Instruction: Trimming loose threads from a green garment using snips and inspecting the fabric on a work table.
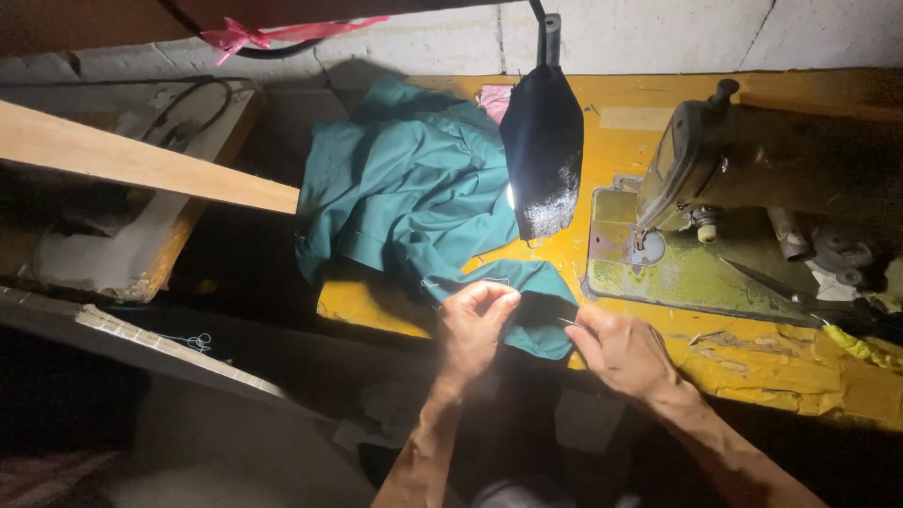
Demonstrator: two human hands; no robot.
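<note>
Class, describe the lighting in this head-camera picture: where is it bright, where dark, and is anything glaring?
Head view: a black-shaded lamp lights the teal fabric and yellow tabletop; glare shows at the shade's lower left edge; both hands, left and right, are lit; the lower-left surroundings lie in deep shadow.

Single head-worn view, looking steeply down from above the person's own forearms onto a yellow table; no second view, so nothing shared. Close range: left hand and right hand sit low centre at the near edge, sewing machine right, teal cloth centre. Faces away from the body toward a pale wall along the far top edge, lamp hanging mid-frame, wooden plank left.
</note>
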